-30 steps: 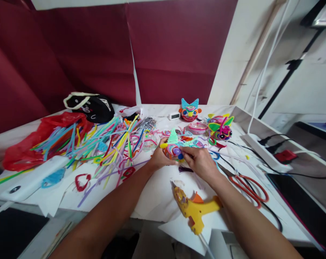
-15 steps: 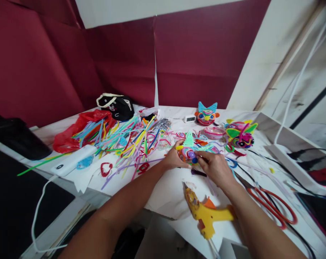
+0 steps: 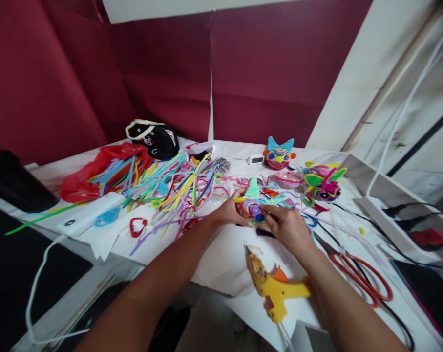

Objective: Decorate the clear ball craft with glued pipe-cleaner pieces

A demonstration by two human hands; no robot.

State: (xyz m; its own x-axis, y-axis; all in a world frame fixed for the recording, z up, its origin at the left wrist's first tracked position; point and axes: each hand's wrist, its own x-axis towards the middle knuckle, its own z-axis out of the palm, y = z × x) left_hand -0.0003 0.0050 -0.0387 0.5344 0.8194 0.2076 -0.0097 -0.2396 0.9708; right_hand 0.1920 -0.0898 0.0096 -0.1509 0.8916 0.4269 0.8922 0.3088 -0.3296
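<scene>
My left hand point(image 3: 231, 210) curls round the left side of a small multicoloured pipe-cleaner figure point(image 3: 251, 207) with a mint-green pointed piece on top. At its right side, the fingers of my right hand point(image 3: 285, 226) are pinched together against the figure; any small part between them is hidden. A purple round piece and a blue one show on its front. Below the hands lies a yellow glue gun point(image 3: 276, 291), its nozzle pointing up and left, beside my right forearm.
Loose pipe cleaners point(image 3: 177, 188) and a red plastic bag point(image 3: 85, 181) spread leftward. Two finished-looking figures point(image 3: 280, 155) point(image 3: 323, 183) stand behind. Orange-handled scissors point(image 3: 364, 278), cables and a white power strip point(image 3: 397, 230) lie right. A black bag point(image 3: 157, 142) sits at the back.
The view has shifted slightly, so most things appear a little further left. Both hands remain at the figure, with little visible change in their hold.
</scene>
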